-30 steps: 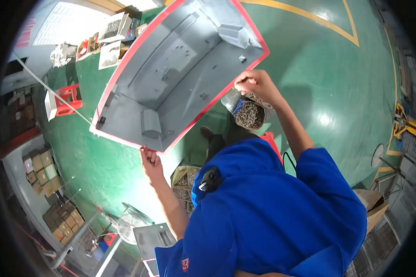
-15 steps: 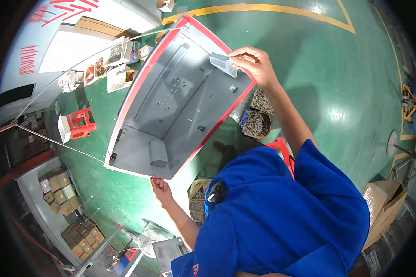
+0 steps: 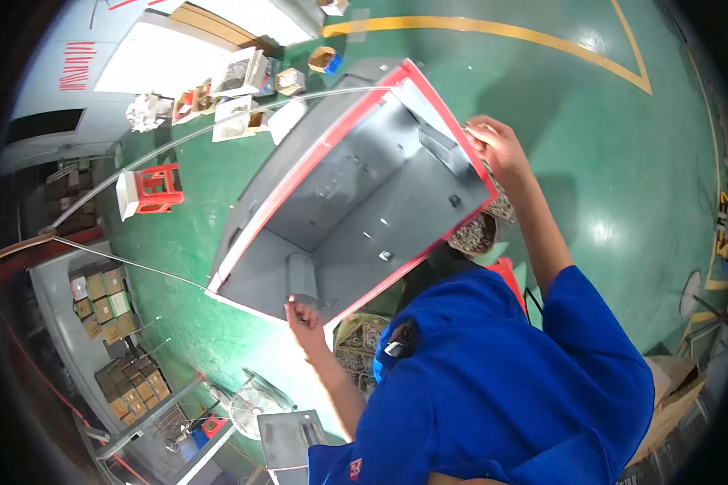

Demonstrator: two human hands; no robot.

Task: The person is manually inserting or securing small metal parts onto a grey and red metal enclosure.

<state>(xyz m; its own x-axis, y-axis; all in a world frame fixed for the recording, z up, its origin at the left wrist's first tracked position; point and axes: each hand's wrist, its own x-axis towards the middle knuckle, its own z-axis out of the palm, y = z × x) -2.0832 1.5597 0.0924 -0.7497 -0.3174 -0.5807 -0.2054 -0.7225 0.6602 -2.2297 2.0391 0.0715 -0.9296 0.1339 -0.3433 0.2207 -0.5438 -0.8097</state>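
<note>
A large grey metal box housing (image 3: 344,230) is held tilted in front of me, its open side towards me and its rim lined with red and white. My right hand (image 3: 500,149) grips the rim at the far right corner, fingers curled over the edge. At the near left corner my left hand (image 3: 306,325) pinches the rim between thumb and fingers. Inside the box are a grey block-shaped bracket (image 3: 302,276) near my left hand, a similar bracket (image 3: 443,147) near my right hand, and small holes and fittings.
A pale cord (image 3: 137,162) runs from the left across the box's top edge. Cartons of small parts (image 3: 473,234) stand by my legs, beside a red stool (image 3: 507,279). Another red stool (image 3: 160,188), open boxes (image 3: 239,73) and a fan (image 3: 255,408) stand to the left.
The box has tilted so its outer grey side now shows, and its far end has swung right. My right hand has moved from the bracket to the rim; my left hand stays at the near corner.
</note>
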